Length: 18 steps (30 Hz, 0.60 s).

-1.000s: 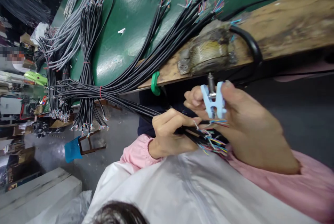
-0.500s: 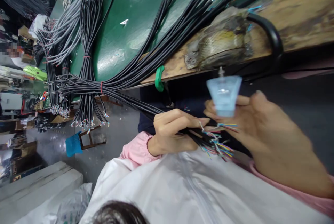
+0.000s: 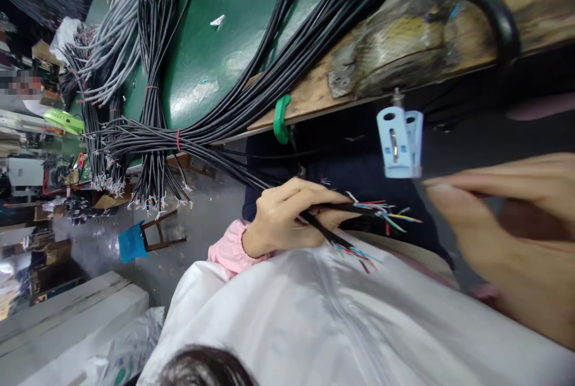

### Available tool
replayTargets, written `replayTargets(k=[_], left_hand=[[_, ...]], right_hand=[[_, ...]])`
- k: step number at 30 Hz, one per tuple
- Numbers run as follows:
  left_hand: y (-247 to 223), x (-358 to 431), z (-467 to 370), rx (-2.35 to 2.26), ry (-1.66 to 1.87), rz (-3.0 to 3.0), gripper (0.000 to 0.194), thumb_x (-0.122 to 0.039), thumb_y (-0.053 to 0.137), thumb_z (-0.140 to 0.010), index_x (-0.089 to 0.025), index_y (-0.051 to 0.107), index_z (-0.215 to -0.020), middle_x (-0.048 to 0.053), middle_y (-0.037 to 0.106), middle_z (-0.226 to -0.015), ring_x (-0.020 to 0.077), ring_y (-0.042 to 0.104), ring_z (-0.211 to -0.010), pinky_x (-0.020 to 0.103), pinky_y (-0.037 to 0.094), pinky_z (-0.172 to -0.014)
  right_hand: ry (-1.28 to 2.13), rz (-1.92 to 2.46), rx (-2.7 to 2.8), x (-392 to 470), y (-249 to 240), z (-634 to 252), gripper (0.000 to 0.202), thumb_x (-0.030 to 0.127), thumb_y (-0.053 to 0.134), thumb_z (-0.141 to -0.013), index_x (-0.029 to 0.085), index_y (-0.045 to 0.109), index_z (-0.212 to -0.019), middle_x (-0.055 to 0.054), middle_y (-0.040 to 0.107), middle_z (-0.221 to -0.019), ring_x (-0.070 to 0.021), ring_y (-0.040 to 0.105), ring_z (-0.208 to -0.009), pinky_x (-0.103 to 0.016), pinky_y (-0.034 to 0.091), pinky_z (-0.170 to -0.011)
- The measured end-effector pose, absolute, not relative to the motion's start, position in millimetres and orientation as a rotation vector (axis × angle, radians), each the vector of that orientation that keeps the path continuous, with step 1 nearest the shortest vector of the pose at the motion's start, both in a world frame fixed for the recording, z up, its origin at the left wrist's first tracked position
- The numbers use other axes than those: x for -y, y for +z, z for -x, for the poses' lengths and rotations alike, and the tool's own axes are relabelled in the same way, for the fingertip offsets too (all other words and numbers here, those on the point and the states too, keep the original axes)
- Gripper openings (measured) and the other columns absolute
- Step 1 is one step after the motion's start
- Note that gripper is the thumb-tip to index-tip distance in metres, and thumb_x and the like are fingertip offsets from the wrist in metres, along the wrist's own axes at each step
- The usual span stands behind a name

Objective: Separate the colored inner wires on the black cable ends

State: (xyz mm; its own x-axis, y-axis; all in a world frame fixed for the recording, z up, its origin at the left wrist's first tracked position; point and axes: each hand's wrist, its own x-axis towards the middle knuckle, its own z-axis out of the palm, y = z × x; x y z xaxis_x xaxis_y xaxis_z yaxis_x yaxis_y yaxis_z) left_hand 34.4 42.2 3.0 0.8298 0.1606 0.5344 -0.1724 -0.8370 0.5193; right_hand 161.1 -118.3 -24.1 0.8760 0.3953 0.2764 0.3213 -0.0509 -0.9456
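Note:
My left hand [image 3: 287, 215] is closed round several black cables [image 3: 330, 233]. Their stripped ends, with thin coloured wires [image 3: 390, 213], fan out past my fingers to the right. Over on the right, my right hand [image 3: 507, 224] is apart from the cables, thumb and forefinger pressed together. Anything between those fingertips is too small or hidden to make out. A light-blue clothes peg [image 3: 399, 143] hangs from a metal tip just above and left of my right fingertips. That tip sticks out from a tape-wrapped device [image 3: 399, 44] on the wooden edge of the bench.
Bundles of black cable [image 3: 269, 95] tied with red bands lie across the green tabletop [image 3: 233, 44], beside grey cables [image 3: 114, 44]. A green clamp [image 3: 281, 119] grips the bench edge. A blue stool [image 3: 132, 242] and white boxes [image 3: 90, 314] stand at lower left.
My right hand has moved right, away from the cable ends and the peg. The peg has turned to show its flat side. The held cable ends have split into two groups.

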Motion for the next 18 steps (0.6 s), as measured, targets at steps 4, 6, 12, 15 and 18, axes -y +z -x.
replayTargets(k=[4,6,12,15,18], left_hand=[[-9,-28,-36,-0.093,0.917,-2.414,0.01,-0.019,0.075,-0.084,-0.016,0.076,-0.093,0.001,0.076,-0.077,0.0105,0.069,-0.062,0.022,0.06,-0.06],[-5,-23,-39,-0.106,1.098,-2.365,0.009,-0.015,0.072,-0.086,-0.016,0.075,-0.094,0.0,0.075,-0.076,0.0088,0.067,-0.059,0.02,0.058,-0.057],[8,-23,-37,-0.119,0.926,-2.526,0.015,-0.016,0.066,-0.089,-0.015,0.074,-0.101,0.002,0.075,-0.088,0.0088,0.069,-0.07,0.019,0.06,-0.066],[1,-24,-33,-0.136,0.751,-2.616,0.024,-0.014,0.068,-0.087,-0.016,0.074,-0.109,0.004,0.075,-0.098,0.0111,0.072,-0.082,0.022,0.063,-0.076],[-9,-25,-30,-0.161,0.609,-2.68,0.027,-0.013,0.067,-0.086,-0.017,0.074,-0.112,0.004,0.075,-0.101,0.0136,0.073,-0.089,0.025,0.064,-0.084]], right_hand=[[0.094,1.447,0.767,106,1,-151,0.012,0.019,0.074,-0.084,0.031,0.071,-0.083,-0.002,0.071,-0.073,-0.0177,0.062,-0.059,-0.034,0.043,-0.053],[0.145,1.418,0.786,104,9,-151,0.014,0.018,0.072,-0.086,0.032,0.073,-0.089,-0.002,0.073,-0.077,-0.018,0.065,-0.062,-0.034,0.046,-0.053],[0.097,1.422,0.793,100,10,-154,0.013,0.018,0.074,-0.084,0.03,0.072,-0.087,-0.002,0.074,-0.076,-0.017,0.066,-0.062,-0.033,0.049,-0.054],[0.064,1.439,0.723,95,13,-153,0.015,0.021,0.078,-0.081,0.028,0.067,-0.073,0.0,0.07,-0.065,-0.0167,0.063,-0.055,-0.032,0.047,-0.05],[0.057,1.484,0.658,93,16,-151,0.021,0.024,0.077,-0.08,0.028,0.064,-0.065,0.0,0.067,-0.059,-0.0169,0.059,-0.05,-0.033,0.044,-0.047]])
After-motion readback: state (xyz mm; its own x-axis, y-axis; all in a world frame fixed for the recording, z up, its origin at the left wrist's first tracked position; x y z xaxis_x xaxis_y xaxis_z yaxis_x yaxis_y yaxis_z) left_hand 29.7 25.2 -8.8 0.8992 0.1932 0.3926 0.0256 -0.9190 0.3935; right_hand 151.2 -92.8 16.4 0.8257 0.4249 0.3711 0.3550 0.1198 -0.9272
